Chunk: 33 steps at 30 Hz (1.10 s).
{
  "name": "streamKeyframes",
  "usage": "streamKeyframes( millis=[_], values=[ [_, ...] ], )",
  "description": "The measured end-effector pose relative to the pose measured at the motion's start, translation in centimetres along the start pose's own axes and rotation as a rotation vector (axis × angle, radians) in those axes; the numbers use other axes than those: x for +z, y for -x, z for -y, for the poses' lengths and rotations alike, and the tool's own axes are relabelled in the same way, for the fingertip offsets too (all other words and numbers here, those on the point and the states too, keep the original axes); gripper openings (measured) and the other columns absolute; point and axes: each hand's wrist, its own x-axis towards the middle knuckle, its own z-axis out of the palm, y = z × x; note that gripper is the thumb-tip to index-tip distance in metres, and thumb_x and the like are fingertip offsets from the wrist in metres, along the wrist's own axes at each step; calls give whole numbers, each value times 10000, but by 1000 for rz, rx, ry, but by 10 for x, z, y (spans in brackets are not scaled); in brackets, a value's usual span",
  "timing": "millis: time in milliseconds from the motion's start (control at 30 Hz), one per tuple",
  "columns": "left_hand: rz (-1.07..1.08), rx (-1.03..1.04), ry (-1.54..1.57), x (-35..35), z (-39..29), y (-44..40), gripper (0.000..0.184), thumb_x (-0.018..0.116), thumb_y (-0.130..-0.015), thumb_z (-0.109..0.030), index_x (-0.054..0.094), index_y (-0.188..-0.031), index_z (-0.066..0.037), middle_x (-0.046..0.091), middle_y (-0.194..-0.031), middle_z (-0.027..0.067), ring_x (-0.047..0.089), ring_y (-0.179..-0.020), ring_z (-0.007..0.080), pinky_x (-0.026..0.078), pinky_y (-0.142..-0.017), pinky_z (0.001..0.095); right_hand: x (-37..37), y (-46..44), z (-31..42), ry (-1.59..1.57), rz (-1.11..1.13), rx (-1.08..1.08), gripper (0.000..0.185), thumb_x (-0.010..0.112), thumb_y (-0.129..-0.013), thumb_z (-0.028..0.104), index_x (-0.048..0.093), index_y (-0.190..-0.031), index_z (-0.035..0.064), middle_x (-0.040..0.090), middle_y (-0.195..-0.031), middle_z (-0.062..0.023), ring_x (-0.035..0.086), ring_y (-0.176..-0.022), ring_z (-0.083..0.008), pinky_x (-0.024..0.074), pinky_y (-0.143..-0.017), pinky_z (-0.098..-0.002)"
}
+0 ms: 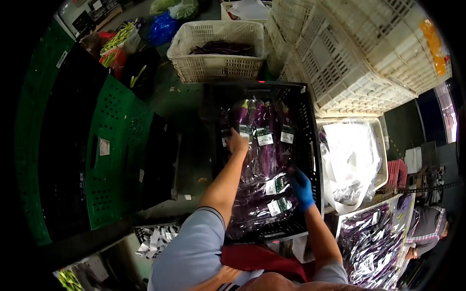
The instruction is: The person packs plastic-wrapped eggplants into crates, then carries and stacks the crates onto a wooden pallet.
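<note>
A black crate (316,160) stands in front of me with clear-wrapped eggplant packs in it. Upright packs (267,157) fill its far part, and packs with white-and-green labels (262,194) lie crosswise nearer me. My bare left hand (237,143) has its fingers curled at the left edge of an upright pack, by the label; the fingertips are partly hidden. On the right, my right hand (303,189) wears a blue glove and reaches along the pack ends beside the crate wall. Its fingers look extended, though they are dark and slightly blurred.
White crates (349,63) are stacked at the right, and one with loose eggplants (218,60) stands behind. Green and black crates (116,150) line the left. Plastic bags (352,160) fill a right-hand crate, near more wrapped eggplants (371,242). Another person (427,225) is at far right.
</note>
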Motion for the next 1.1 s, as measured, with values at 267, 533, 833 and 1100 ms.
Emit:
streamKeyframes(
  millis=[267,533,833,1100],
  values=[
    [-46,120,-106,1,-20,34,651,656,-642,-306,373,-1158,-29,495,-1016,205,479,-967,357,407,-777,459,84,-153,-126,383,-19,153,332,658,-687,101,548,-992,30,602,-908,-85,561,-771,-148,459,-691,-286],
    [-187,168,269,-10,11,17,680,647,-619,-216,364,-1177,51,491,-1071,251,469,-1002,366,382,-845,407,72,-144,-101,250,-6,-45,162,580,-764,78,542,-911,22,544,-763,-29,443,-711,-93,395,-657,-251],
    [-260,198,-9,-35,3,40,705,625,-708,-227,261,-1292,-77,257,-1319,182,301,-1175,371,287,-953,436,67,-67,-32,659,-136,-301,369,590,-679,125,475,-1014,23,512,-977,-222,488,-876,-394,411,-747,-419],
    [18,773,-454,-4,29,32,431,577,-699,-205,512,-1107,-81,324,-1286,178,362,-1148,329,305,-954,412,51,44,-37,542,357,-198,301,506,-754,102,494,-1050,50,489,-1055,-171,478,-967,-289,387,-809,-373]
  ],
)
